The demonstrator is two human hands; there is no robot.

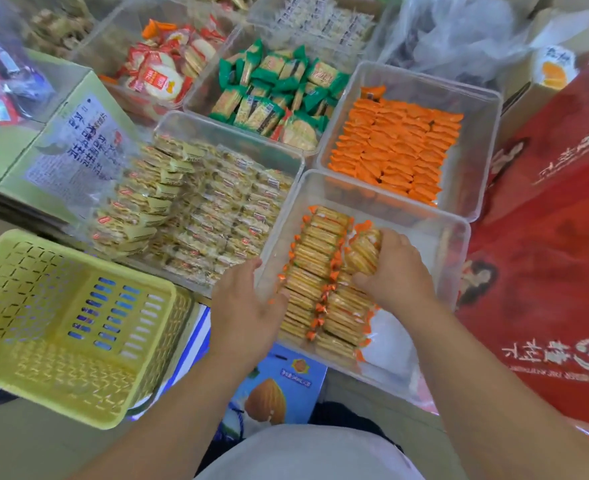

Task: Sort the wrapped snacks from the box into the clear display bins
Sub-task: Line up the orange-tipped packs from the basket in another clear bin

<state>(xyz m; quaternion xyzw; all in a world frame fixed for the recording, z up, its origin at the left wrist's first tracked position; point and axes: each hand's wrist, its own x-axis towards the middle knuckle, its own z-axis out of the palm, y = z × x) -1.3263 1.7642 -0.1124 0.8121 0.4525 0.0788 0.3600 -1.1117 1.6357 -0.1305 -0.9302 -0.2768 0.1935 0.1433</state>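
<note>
Our two forearms reach forward over a white shirt (306, 455), and one blue almond-printed box (279, 393) lies between them. To the left of our left hand (248, 299) sits one yellow slotted basket (61, 323).

That left hand rests at the left wall of the nearest clear bin (438, 244), thumb pointing away and fingers bent toward the packets. We cannot tell whether it grips anything. Our right hand (397, 271) is inside the same bin, fingers curled round a small stack of cracker packets (364, 252). Between the hands, two rows of orange-edged packets (315, 258) lie side by side.

Right of our right hand stands one big red carton (545, 237).

Beyond the hands we count five more clear bins. Yellow packets (216, 202) are past the left hand and orange wrappers (397, 147) past the right. Farther on come green packets (272, 95), then red-and-white rounds (164, 67), then pale packets (320, 22).
</note>
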